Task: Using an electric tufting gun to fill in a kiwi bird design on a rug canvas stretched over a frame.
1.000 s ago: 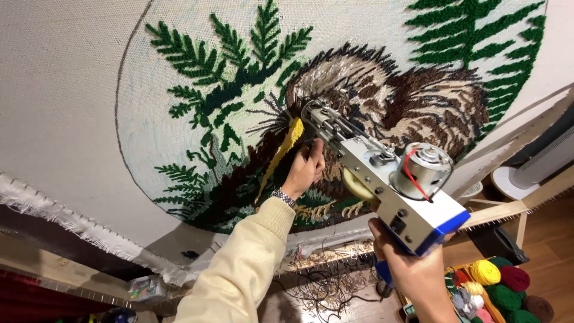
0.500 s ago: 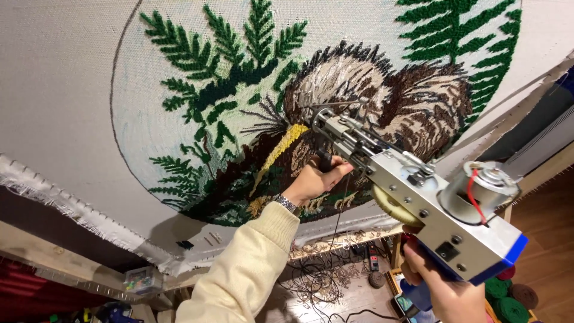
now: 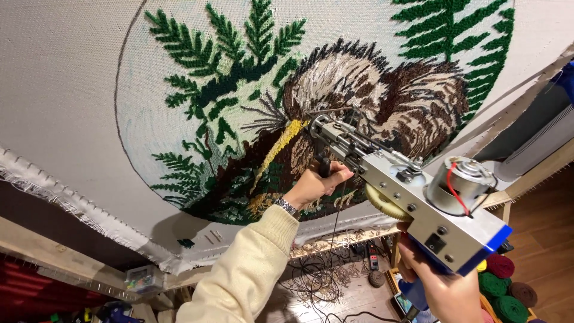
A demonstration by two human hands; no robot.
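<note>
A silver tufting gun (image 3: 412, 197) with a round motor and yellow gear points its needle at the tufted cloth (image 3: 78, 90). My left hand (image 3: 315, 184), in a cream sleeve with a wristwatch, grips the gun's black front handle. My right hand (image 3: 445, 290) holds the blue rear handle at the lower right. The cloth bears a round picture: a brown bird (image 3: 382, 90) with a yellow beak (image 3: 278, 146) among green fern leaves (image 3: 227, 54). The needle tip rests at the bird's head, right of the beak.
The cloth is stretched on a wooden frame (image 3: 36, 239) with frayed edges. Balls of coloured yarn (image 3: 508, 293) lie at the lower right. Cables and yarn scraps (image 3: 323, 275) litter the wooden floor. A small clear box (image 3: 140, 278) sits on the lower frame rail.
The gun has drawn back toward the lower right, and my left hand has shifted right along with it. The view has moved closer to the bird.
</note>
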